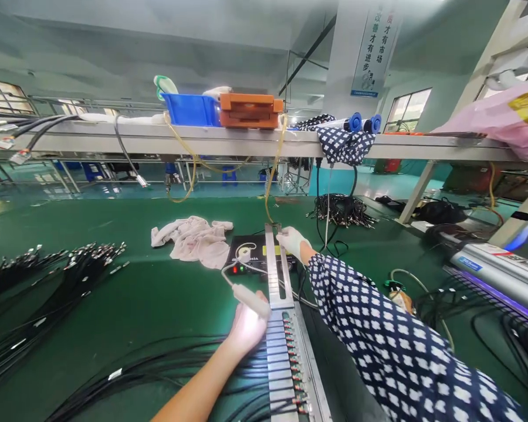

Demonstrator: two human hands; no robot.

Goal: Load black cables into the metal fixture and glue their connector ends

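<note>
My left hand (249,322), bare, is closed around a white pen-like handle (249,300) with a thin cord running back to a black box. It is beside a long metal fixture (286,351) with a row of connectors on black cables along it. My right hand (293,241), in a white glove, pinches the far end of a slotted metal bar (273,275). This bar extends from the fixture across the black box (250,243), which has a red and a green light. The left fingertips are partly hidden by the handle.
Black cable bundles (70,281) lie on the green table (167,310) at left, and another coil (345,210) at the back. A crumpled pale cloth (198,237) sits by the box. Overhead, a shelf (242,136) carries a blue bin (192,110) and an orange box (250,111).
</note>
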